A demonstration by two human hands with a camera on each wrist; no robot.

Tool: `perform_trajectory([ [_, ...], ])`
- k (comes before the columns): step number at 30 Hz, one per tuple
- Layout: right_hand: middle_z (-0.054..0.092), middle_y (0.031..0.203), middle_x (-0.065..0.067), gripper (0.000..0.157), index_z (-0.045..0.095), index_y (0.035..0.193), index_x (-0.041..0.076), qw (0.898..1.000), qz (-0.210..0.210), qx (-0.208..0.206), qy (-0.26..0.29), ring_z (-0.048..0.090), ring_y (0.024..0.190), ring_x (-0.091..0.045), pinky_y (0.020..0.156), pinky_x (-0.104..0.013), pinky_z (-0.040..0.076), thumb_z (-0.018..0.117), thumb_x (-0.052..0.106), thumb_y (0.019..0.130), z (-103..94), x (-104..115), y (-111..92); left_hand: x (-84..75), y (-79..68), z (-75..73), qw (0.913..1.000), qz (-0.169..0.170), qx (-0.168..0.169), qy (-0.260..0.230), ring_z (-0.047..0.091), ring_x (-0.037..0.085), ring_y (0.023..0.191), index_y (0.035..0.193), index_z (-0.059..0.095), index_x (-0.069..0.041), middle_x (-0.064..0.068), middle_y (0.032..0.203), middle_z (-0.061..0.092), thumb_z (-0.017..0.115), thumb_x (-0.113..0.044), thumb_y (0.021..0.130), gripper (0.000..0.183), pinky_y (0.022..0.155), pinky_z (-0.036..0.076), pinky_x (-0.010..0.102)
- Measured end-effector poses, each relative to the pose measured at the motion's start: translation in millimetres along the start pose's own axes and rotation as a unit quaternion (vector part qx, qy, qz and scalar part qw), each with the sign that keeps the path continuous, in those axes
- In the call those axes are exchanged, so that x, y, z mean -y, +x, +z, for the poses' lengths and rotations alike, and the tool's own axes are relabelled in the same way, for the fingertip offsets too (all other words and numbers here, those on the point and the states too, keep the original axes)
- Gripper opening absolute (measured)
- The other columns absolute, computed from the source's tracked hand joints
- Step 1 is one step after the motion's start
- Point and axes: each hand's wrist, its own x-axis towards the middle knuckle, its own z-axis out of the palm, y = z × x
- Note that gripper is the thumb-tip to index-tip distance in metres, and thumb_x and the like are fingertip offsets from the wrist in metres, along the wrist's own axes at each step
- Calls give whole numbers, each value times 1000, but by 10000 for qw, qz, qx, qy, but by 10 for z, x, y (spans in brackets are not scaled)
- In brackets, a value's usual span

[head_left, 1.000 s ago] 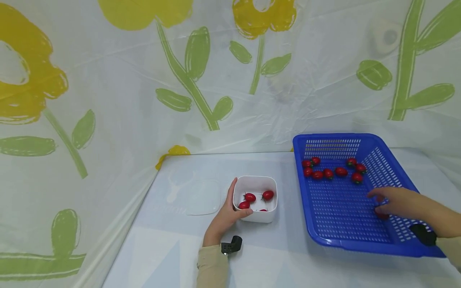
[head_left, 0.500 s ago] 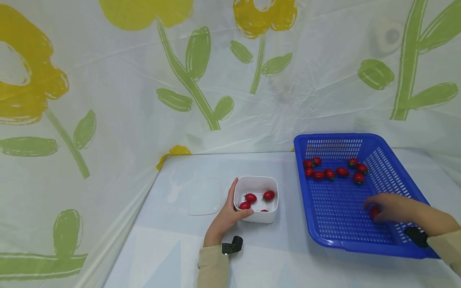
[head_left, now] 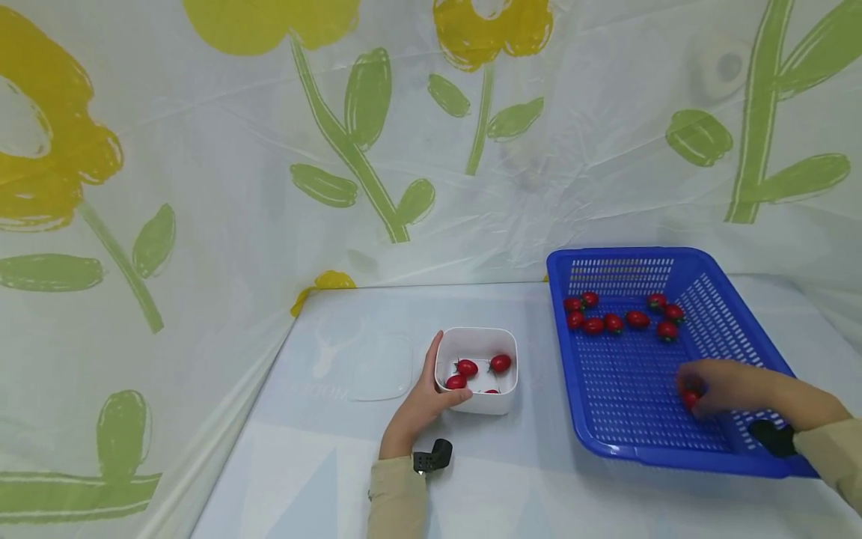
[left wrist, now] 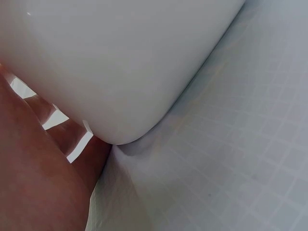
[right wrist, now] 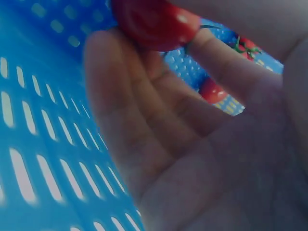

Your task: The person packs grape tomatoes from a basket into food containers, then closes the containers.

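My left hand (head_left: 419, 410) holds a square white container (head_left: 486, 405), its thumb along the near rim and its fingers around the left side. Inside lie several red cherry tomatoes (head_left: 467, 367). The left wrist view shows the container's smooth wall (left wrist: 110, 72) close up, standing on the table cloth. Inside the blue basket (head_left: 578, 414), my right hand (head_left: 730, 387) pinches a cherry tomato (right wrist: 156, 24) between thumb and fingertips. Part of that tomato is hidden by the fingers in the head view. More cherry tomatoes (head_left: 637, 320) lie toward the basket's far end.
A translucent lid (head_left: 381, 368) lies flat on the table, left of the white container. The basket has raised slotted walls and stands at the right. Behind the table hangs a white curtain (head_left: 236, 187) printed with yellow flowers.
My right hand has moved slightly left within the basket and taken hold of the cherry tomato, which has moved left with it. The left hand and the container have stayed in place.
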Motion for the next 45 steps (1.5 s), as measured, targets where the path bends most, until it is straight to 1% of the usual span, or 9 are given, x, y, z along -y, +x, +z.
perform_trajectory([
  [7, 58, 94, -4, 34, 58, 102, 3, 9990, -214, -313, 241, 54, 82, -21, 70, -44, 48, 70, 19, 74, -58, -3, -17, -6, 2, 2, 10000, -7, -26, -14, 25, 17, 126, 136, 9, -50, -12, 138, 24, 69, -21, 75, 90, 93, 36, 47],
  [13, 58, 96, -8, 37, 56, 108, -1, 9961, -322, -672, 477, 55, 79, -18, 66, -37, 50, 66, 16, 77, -93, 53, -50, -19, 1, 6, 10000, 16, 5, -16, 24, 18, 126, 136, 9, -50, -11, 139, 24, 69, -21, 75, 90, 92, 37, 47],
  [14, 58, 98, -9, 37, 55, 110, -1, 9952, -368, -767, 484, 54, 79, -18, 66, -37, 50, 66, 16, 78, -100, 75, -58, -20, 0, 6, 10000, 28, 12, -9, 24, 19, 126, 137, 8, -49, -10, 139, 24, 69, -21, 75, 90, 92, 37, 47],
  [20, 58, 103, -14, 37, 55, 114, 2, 9854, -710, -1523, 267, 54, 90, -29, 73, -47, 47, 62, 17, 81, -141, 244, -73, -6, 7, -7, 10000, 26, 0, -32, 24, 19, 126, 137, 8, -49, -7, 140, 23, 68, -21, 76, 90, 93, 36, 47],
  [26, 59, 101, -10, 35, 51, 112, 4, 9772, -910, -1824, 592, 57, 90, -30, 71, -44, 49, 63, 15, 81, -169, 403, -115, 19, 10, -8, 9999, 34, 41, -92, 24, 20, 126, 138, 7, -46, -4, 141, 23, 68, -20, 75, 91, 93, 36, 47],
  [31, 54, 109, -19, 39, 47, 113, 3, 9702, -887, -2083, 865, 58, 92, -33, 72, -44, 50, 64, 19, 82, -173, 582, -163, 17, 13, -3, 10000, 56, 35, -65, 25, 20, 126, 138, 8, -46, -4, 141, 23, 69, -20, 75, 92, 92, 37, 47],
  [34, 53, 111, -21, 40, 47, 115, 3, 9666, -867, -2256, 852, 58, 91, -33, 72, -44, 50, 64, 20, 83, -181, 704, -183, 13, 16, 0, 10000, 53, 36, -73, 25, 21, 126, 139, 8, -45, -4, 141, 23, 69, -21, 75, 91, 92, 37, 47],
  [41, 58, 104, -9, 36, 55, 114, 12, 9537, -1127, -2754, 441, 59, 81, -20, 66, -37, 51, 65, 17, 81, -201, 992, -233, -2, 1, 5, 10000, -2, 36, -72, 24, 21, 126, 137, 8, -47, -4, 141, 22, 69, -22, 75, 91, 93, 36, 49],
  [45, 57, 102, -3, 35, 56, 117, 18, 9463, -1318, -2925, 388, 57, 79, -15, 64, -32, 50, 64, 20, 83, -170, 1149, -246, -7, -9, -4, 10000, -47, 9, -51, 24, 20, 126, 136, 8, -50, -7, 140, 23, 69, -21, 75, 91, 93, 36, 48],
])
